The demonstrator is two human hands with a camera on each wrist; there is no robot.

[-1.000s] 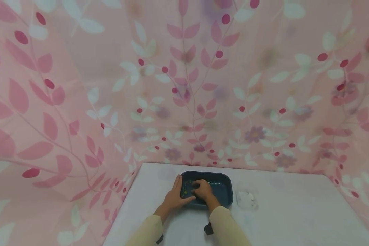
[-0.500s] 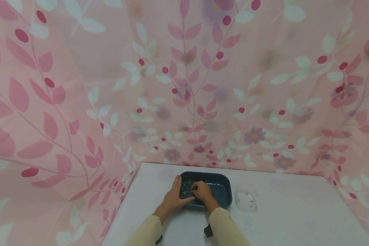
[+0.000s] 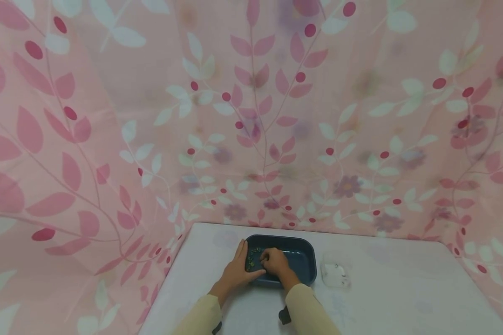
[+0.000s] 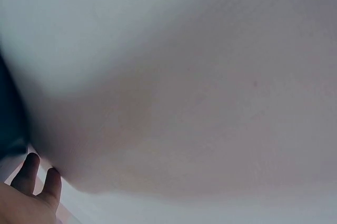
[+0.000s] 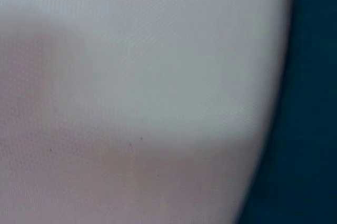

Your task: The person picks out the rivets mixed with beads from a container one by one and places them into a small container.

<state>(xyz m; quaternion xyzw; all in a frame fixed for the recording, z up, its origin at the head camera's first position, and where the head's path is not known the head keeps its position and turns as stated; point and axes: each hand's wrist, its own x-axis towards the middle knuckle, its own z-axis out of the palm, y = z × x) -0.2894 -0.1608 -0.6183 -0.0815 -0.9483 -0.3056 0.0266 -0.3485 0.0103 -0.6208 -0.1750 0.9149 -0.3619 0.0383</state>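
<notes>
A dark blue rectangular tub [image 3: 303,257] stands on the white-covered table. My left hand [image 3: 236,271] rests against its left end, fingers straight along the outer wall and thumb reaching over the near rim. In the left wrist view, two fingertips [image 4: 51,182] show beside the tub's dark wall [image 4: 11,113]. Inside the tub, my right hand [image 3: 275,261] has its fingers curled, fingertips bunched and pointing left. Whether they pinch anything is too small to tell. Small green bits [image 3: 252,263] lie scattered at the tub's left end. The right wrist view catches only the tub's outer wall [image 5: 308,103] and cloth.
A clear plastic box [image 3: 336,274] with small pale contents sits just right of the tub. The white tablecloth [image 3: 402,279] stretches away to the right. Pink leaf-patterned curtain [image 3: 276,139] hangs behind the table's far edge and along both sides.
My right hand has shifted slightly within the tub, its fingers more bunched than a second ago. My left hand keeps its place at the tub's left end.
</notes>
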